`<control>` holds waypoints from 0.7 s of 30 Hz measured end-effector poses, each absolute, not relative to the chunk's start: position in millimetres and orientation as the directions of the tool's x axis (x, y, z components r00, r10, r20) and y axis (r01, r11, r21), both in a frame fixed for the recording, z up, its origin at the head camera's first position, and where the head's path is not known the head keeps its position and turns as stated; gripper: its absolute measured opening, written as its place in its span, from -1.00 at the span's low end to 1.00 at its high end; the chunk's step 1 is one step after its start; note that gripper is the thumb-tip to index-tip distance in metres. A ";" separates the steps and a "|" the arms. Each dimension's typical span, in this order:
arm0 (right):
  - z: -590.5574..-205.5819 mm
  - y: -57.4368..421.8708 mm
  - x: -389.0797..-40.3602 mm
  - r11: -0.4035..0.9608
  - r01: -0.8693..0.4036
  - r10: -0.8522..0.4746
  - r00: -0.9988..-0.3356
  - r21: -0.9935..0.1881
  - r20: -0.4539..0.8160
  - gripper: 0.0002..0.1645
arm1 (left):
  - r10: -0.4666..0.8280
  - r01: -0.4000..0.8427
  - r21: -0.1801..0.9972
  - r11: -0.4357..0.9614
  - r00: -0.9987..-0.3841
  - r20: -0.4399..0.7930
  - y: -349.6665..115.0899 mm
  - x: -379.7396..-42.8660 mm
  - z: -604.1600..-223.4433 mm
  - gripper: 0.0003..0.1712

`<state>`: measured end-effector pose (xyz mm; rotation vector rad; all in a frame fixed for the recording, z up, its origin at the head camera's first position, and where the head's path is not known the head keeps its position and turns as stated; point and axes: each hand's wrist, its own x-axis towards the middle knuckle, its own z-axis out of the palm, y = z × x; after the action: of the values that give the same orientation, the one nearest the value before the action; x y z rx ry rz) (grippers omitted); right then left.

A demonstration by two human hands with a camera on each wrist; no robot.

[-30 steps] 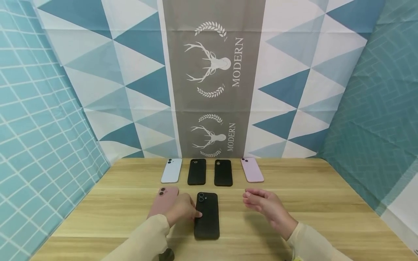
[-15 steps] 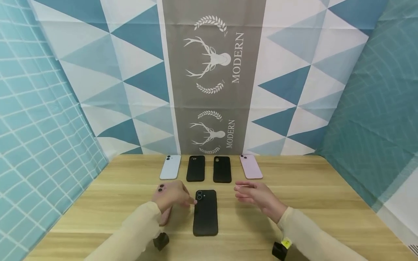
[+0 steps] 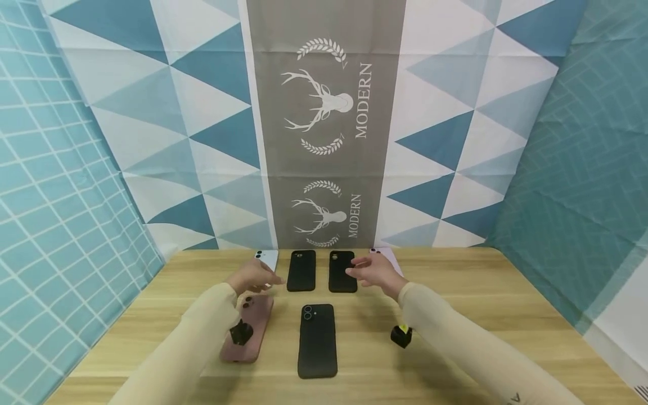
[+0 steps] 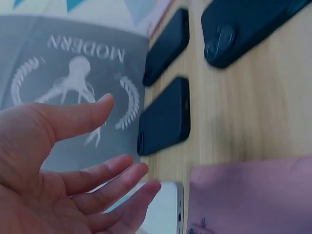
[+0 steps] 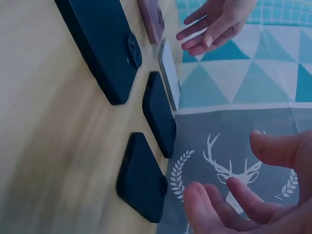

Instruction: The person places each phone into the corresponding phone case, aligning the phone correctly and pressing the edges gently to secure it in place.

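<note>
My left hand (image 3: 253,275) hovers above the white phone (image 3: 268,257) at the back left, fingers loosely extended and holding nothing. In the left wrist view its thumb stands apart from the fingers. My right hand (image 3: 376,271) is above the gap between a black phone-shaped piece (image 3: 342,273) and the lilac phone (image 3: 391,259), partly covering both; nothing is in its fingers. Another black phone-shaped piece (image 3: 301,271) lies between the hands; whether these two are phones or cases I cannot tell. Nearer lie a pink phone (image 3: 260,318), under the left forearm, and a larger black phone (image 3: 317,344).
Everything lies flat on a wooden table (image 3: 455,326). A patterned cloth wall (image 3: 324,152) rises at the table's back edge, with blue tiled cloth (image 3: 61,197) on the left and teal cloth (image 3: 582,185) on the right. A small black camera (image 3: 401,336) hangs under the right sleeve.
My left hand has left the black phone, passed over the pink phone and moved back to the white phone. The pink phone has shifted slightly. My right hand has moved back and leftward.
</note>
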<state>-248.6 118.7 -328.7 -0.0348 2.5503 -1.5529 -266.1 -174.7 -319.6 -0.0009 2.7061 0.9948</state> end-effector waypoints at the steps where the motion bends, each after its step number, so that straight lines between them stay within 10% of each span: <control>1: -328.8 116.2 -252.3 0.494 0.056 -0.088 -0.990 -0.868 -0.114 -0.52 | 0.079 -0.086 0.633 0.770 -0.970 -0.228 -175.6 -270.8 -321.4 -0.51; 12: -338.5 86.4 -287.4 0.880 -0.103 -0.097 -0.995 -0.463 0.036 -0.63 | -0.070 -0.059 0.409 0.911 -0.997 0.012 -175.8 -325.3 -350.2 -0.55; 21: -359.9 72.5 -307.3 0.994 -0.040 -0.055 -0.987 -0.106 -0.148 -0.37 | -0.116 -0.112 0.269 0.957 -0.993 -0.004 -175.6 -336.4 -375.7 -0.51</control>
<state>-307.3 72.5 -359.9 -0.0713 2.9852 -0.1540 -336.4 -175.6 -375.7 -0.1816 3.1194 0.4271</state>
